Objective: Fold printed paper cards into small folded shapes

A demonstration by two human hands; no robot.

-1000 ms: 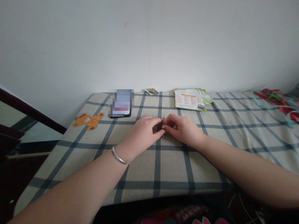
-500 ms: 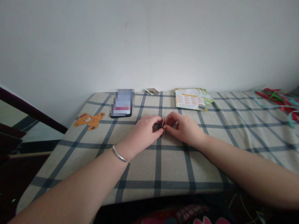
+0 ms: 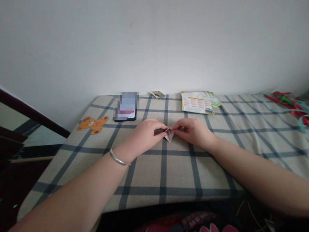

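A small folded piece of printed paper hangs between my two hands just above the checked tablecloth at the table's middle. My left hand, with a silver bangle on its wrist, pinches the paper's left side with thumb and fingertips. My right hand pinches its right side the same way. Both hands rest close together, fingertips nearly touching, and the paper's folded point faces down toward me.
A phone lies at the back left, beside an orange bear print on the cloth. A small card and a stack of printed leaflets lie near the wall. Coloured ribbons sprawl at the far right.
The paper stood on edge between my fingers before; now it is turned and spread into a small pointed shape. Both hands shifted slightly apart.
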